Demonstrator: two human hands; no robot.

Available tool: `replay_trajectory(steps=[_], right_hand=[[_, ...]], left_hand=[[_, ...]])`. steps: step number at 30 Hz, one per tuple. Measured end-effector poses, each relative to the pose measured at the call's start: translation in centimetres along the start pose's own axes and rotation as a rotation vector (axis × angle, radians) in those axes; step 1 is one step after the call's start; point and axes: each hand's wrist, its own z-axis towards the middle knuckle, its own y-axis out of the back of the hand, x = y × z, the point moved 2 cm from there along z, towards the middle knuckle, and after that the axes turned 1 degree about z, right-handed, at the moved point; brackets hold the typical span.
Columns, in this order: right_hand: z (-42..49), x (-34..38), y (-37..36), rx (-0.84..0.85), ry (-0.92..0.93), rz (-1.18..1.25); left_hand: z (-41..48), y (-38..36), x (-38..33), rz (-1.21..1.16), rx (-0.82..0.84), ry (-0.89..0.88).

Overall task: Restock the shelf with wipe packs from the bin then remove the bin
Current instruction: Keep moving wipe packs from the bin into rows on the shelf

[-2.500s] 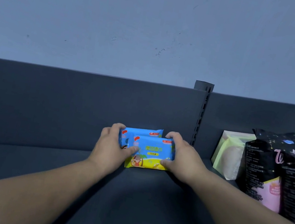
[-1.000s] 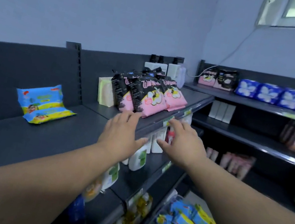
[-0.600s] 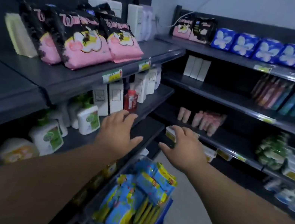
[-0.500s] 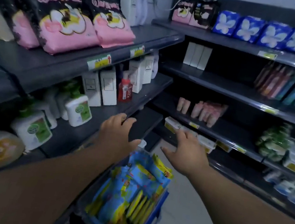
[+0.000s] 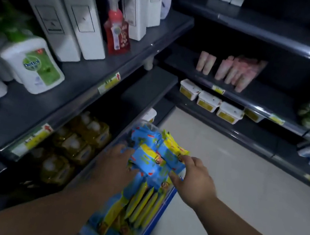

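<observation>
- Head view, nearest first: the bin (image 5: 155,220), clear with a blue rim, sits low just beside the left shelving (image 5: 85,82), its long axis running away from the viewer.
- Inside it, wipe packs (image 5: 142,202) stand on edge in a row with their yellow edges up, their lengths following the bin's.
- Above that row, a top wipe pack (image 5: 145,162), blue and yellow, lies crosswise with its long axis left to right, the right end a little lower.
- The left hand (image 5: 115,163) has its fingers spread against that pack's left end. Blur hides whether it truly grips.
- The right hand (image 5: 193,181) curls in from the right, forefinger over and thumb under the pack's right end, pinching it.
- Further left, yellow bottles (image 5: 74,148) fill a lower shelf.
- Above them stand a white and green soap bottle (image 5: 33,64), tall white boxes (image 5: 73,24) and a red pump bottle (image 5: 117,30).
- Across the pale floor (image 5: 241,184), the far shelving holds small white tubs (image 5: 208,101) and pink tubes (image 5: 235,69).
</observation>
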Motion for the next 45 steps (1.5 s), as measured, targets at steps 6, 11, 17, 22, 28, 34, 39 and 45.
replay_trajectory(steps=[6, 11, 17, 22, 28, 34, 39, 45], right_hand=[[3.3, -3.1, -5.7, -0.022, -0.075, 0.05], [6.2, -3.8, -7.1, -0.175, -0.022, 0.08], [9.0, -3.7, -7.6, -0.203, 0.021, 0.027], [9.8, -3.2, -7.7, -0.172, 0.009, 0.047], [11.1, -2.2, -8.1, -0.119, 0.012, -0.033], [11.0, -0.7, -6.9, -0.053, 0.007, 0.003], [9.8, 0.7, -2.9, -0.01, -0.05, 0.164], [7.8, 4.4, 3.5, -0.014, 0.014, 0.316]], left_hand=[[5.4, -6.9, 2.3, 0.028, 0.079, 0.01], [9.3, -9.4, 2.3, 0.039, 0.126, -0.025], [11.9, -10.7, 1.4, 0.263, 0.302, -0.187], [12.7, -10.2, 1.3, 0.398, 0.292, -0.272], [12.3, -9.0, 0.6, 0.436, 0.229, -0.369], [11.2, -7.1, 0.7, 0.275, 0.163, -0.357], [9.8, -3.3, 1.4, 0.126, 0.144, -0.208], [7.2, 4.1, 0.9, -0.048, 0.154, -0.166]])
